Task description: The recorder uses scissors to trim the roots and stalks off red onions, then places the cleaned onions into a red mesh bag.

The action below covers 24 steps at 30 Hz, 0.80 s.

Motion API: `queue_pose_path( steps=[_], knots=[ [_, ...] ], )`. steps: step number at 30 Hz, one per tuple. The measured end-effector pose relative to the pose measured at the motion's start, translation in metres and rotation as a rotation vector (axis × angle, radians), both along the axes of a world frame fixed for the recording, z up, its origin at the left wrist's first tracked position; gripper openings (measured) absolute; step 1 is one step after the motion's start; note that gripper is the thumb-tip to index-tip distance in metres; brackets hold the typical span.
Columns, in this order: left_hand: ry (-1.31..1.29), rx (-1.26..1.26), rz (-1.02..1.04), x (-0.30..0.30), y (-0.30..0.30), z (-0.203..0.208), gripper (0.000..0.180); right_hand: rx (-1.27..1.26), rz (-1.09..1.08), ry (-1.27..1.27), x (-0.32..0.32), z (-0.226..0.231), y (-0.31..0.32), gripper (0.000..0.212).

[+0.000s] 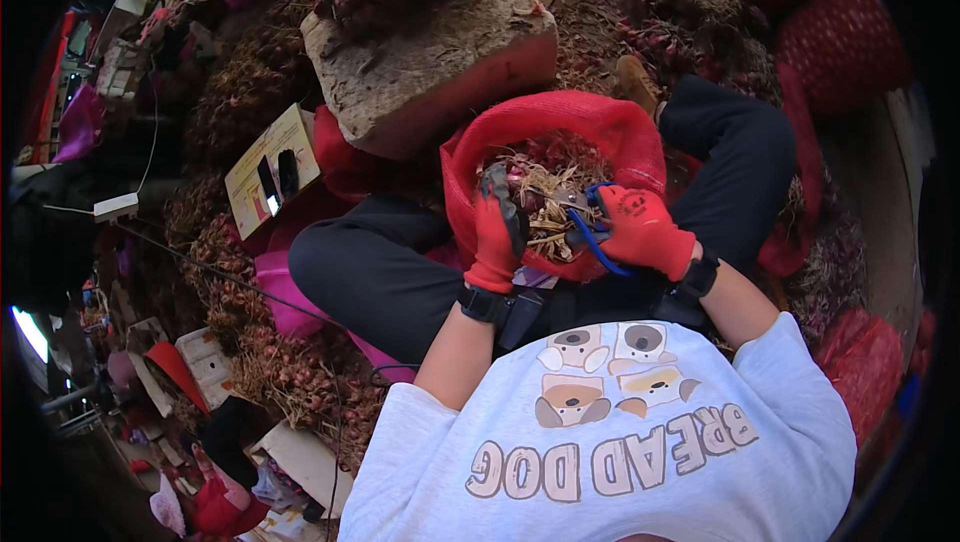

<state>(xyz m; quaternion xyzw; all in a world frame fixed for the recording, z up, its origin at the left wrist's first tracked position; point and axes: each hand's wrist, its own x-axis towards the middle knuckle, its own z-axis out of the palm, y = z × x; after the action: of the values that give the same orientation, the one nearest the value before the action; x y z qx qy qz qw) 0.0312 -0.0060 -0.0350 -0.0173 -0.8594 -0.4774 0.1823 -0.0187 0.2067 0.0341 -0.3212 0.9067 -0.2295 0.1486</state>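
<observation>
Between my crossed legs stands an open red mesh sack (610, 117) filled with shallots (545, 150) and their dry stalks (555, 187). At the sack's left side, my left hand (498, 227), in a red glove with dark-coated fingers, is curled against a bunch of shallots; its grip is partly hidden. My right hand (645, 227), gloved the same way, is closed on blue-handled scissors (612, 264) at the sack's right side. Their metal part (572, 199) points left into the stalks, toward my left hand. The blade tips are hard to make out.
Beyond the sack sits a rough pale block (430, 72) with shallots piled on it. A phone-like device (270, 187) lies on a yellowish board (245, 177) at the left. A black cable (230, 287) runs toward my left leg. Shallot heaps (275, 362) and full red sacks (845, 47) surround me.
</observation>
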Motion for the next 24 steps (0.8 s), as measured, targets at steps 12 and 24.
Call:
queue_pose_path(
  steps=[12, 24],
  knots=[
    [-0.305, 0.983, 0.173, 0.003, 0.010, -0.032, 0.023, 0.056, -0.008, -0.064, 0.000, -0.051, 0.000, 0.026],
    [-0.148, 0.453, -0.042, 0.001, 0.010, -0.025, 0.020, -0.017, -0.062, -0.069, -0.001, -0.028, -0.006, 0.053]
  ],
)
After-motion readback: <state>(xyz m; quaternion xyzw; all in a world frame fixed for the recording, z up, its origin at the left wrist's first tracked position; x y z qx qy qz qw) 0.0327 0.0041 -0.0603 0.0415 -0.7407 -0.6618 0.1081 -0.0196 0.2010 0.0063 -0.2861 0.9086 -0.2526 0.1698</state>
